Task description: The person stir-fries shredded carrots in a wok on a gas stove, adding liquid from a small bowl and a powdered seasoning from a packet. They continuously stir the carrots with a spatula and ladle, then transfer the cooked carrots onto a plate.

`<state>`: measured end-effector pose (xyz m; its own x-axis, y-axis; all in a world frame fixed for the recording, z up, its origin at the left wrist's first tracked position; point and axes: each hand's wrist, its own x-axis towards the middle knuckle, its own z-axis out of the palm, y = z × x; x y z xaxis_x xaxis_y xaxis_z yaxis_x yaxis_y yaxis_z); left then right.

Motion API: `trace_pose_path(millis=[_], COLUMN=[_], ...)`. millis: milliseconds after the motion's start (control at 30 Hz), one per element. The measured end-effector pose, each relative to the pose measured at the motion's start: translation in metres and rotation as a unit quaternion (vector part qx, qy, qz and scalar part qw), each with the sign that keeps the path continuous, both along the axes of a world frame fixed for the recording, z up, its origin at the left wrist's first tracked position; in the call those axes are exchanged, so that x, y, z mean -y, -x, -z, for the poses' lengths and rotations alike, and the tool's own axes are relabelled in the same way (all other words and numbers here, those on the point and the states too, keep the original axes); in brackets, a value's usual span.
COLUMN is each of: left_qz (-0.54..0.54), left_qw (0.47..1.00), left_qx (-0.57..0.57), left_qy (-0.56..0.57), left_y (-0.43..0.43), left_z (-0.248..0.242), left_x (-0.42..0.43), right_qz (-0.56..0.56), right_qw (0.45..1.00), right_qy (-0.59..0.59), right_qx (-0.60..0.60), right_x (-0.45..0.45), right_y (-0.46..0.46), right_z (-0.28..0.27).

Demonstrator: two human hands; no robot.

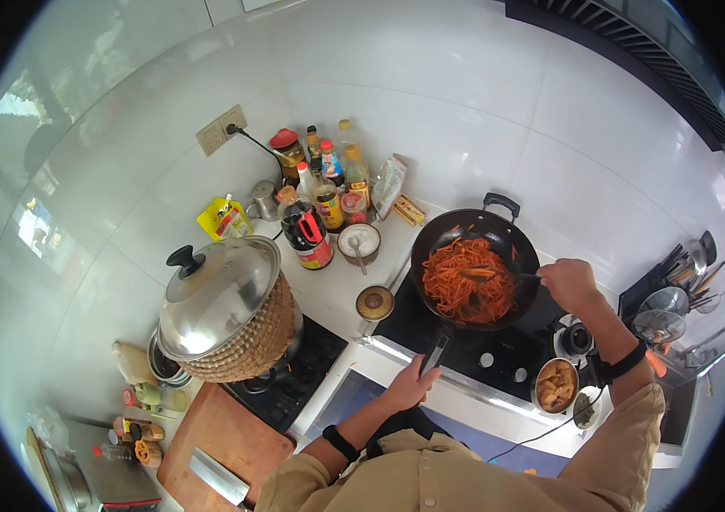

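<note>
My left hand (pixel 409 386) grips the dark handle (pixel 434 356) of a black wok (pixel 425 235), which sits on the black glass gas hob (pixel 401 320). Orange shredded carrot (pixel 465 288) lies heaped in the wok. My right hand (pixel 568 285), to the right of the wok, holds a spatula (pixel 522 276) by its shaft. The spatula's head is in among the shreds and partly covered by them. A second loop handle (pixel 502 203) stands on the wok's far rim.
Left, a lidded woven steamer (pixel 240 333) stands on another hob (pixel 311 377). A cleaver (pixel 218 477) rests on a wooden cutting board (pixel 234 429). Sauce bottles (pixel 304 233) and a salt bowl (pixel 369 254) are at the back. A bowl of pale orange chunks (pixel 555 385) stands right, near utensils (pixel 689 269).
</note>
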<state>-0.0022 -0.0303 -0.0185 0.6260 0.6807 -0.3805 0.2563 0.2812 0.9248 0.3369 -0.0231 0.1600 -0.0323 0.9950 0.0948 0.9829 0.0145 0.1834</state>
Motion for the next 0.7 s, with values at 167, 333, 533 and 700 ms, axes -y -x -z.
trace_pose_path(millis=[167,333,533,700], left_qz=[-0.002,0.0,-0.002,-0.006], left_qw=[1.0,1.0,1.0,1.0], left_qx=[0.011,0.01,0.007,0.014], left_qy=[-0.014,-0.003,-0.012,-0.013], left_y=[-0.001,0.0,-0.001,-0.001], left_z=[0.002,0.003,0.005,0.001], left_x=[0.002,0.001,0.001,0.002], right_qz=[0.064,0.011,-0.007,0.003], right_qw=[0.996,0.998,1.0,0.999], right_qy=[-0.067,-0.06,-0.009,-0.034], right_qx=[-0.018,-0.026,-0.011,-0.017], right_x=[-0.01,-0.033,0.008,0.053], right_y=[-0.015,0.019,0.012,-0.005], right_z=[0.007,0.046,0.023,-0.005])
